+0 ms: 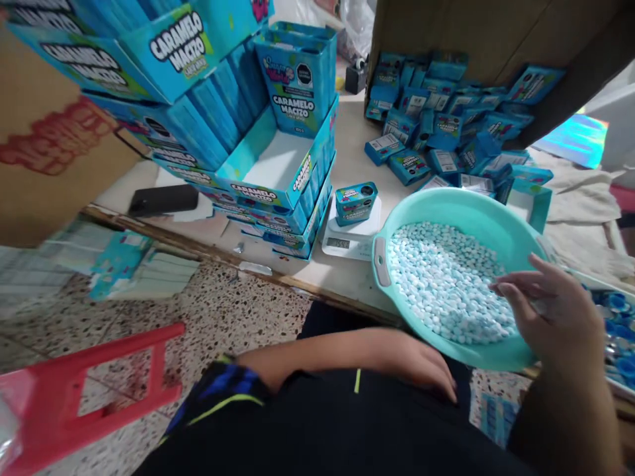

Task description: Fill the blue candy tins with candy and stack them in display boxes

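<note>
My right hand [558, 307] is over the right side of a turquoise plastic basin [510, 225], thumb and a finger brought together above the candies. Whatever sits between those fingertips, if anything, is too small to make out. Small pale blue and white candies [446, 281] fill the bottom of the basin. My left hand [424, 367] lies across my lap below the basin's near rim, fingers stretched out and holding nothing. Left of the basin, a small blue candy box [355, 203] stands on a white digital scale [347, 246], whose display is lit.
Stacked blue display trays [268, 195] of candy boxes rise on the left. Many small boxes [441, 125] spill from a large cardboard carton [466, 33] behind the basin. A black phone [163, 199] lies at the table's left; a red plastic stool [119, 390] stands on the floor.
</note>
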A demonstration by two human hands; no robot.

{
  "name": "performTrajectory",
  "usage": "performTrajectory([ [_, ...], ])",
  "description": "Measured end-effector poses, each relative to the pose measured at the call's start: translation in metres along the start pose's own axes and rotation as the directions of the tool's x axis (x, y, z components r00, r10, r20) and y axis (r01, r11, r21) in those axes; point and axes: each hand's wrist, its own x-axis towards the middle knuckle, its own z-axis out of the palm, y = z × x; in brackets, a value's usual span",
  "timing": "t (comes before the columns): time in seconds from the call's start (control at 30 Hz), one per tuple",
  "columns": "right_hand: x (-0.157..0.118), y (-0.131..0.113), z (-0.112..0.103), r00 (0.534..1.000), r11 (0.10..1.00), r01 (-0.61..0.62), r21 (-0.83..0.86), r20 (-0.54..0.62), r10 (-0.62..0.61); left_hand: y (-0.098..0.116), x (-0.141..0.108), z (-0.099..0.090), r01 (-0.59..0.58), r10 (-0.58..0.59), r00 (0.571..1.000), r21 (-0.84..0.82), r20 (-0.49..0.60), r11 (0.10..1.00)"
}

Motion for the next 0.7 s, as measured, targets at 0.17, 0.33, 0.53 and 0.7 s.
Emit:
performTrajectory([
  [0.17,0.008,0.012,0.013,0.982,0.980,0.163,0.116,-0.111,-0.150,-0.030,-0.053,-0.042,0.380,-0.308,0.848,0.091,-0.431,0.920],
  [0.33,0.012,0.023,0.018,0.985,0.977,0.172,0.128,-0.029,-0.170,-0.047,-0.057,-0.059,0.791,-0.498,0.562,0.253,-0.660,0.557],
  [0.53,0.012,0.024,0.016,0.985,0.982,0.156,0.110,0.062,-0.163,-0.054,-0.029,-0.053,0.809,-0.538,0.582,0.497,-0.610,0.313],
  [0.7,0.016,0.026,0.017,0.977,0.983,0.153,0.097,0.135,-0.165,-0.058,-0.019,-0.067,0.821,-0.593,0.565,0.465,-0.574,0.332],
])
